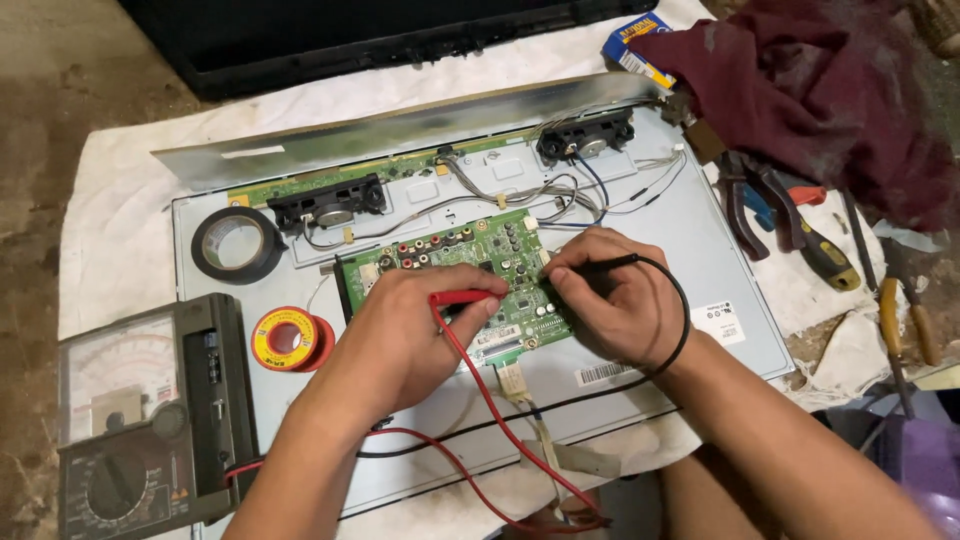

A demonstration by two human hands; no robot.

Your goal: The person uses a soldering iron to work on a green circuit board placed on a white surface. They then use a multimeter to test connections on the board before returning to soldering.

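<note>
both hands [400, 325] [610, 295] pinch probes [462, 298] on green board [470, 265]

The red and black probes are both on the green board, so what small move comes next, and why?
Probably glance at the analog meter: the left hand presses the red probe and the right hand the black probe onto the circuit board.

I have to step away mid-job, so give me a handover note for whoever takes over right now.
Left hand: holds the red meter probe, tip on the green circuit board.
Right hand: holds the black meter probe on the same board's right side.
Both leads run to the grey analog multimeter at the left.
Done: back panel off, board exposed.
Left: reading not visible; black tape roll and pliers lie untouched.
</note>
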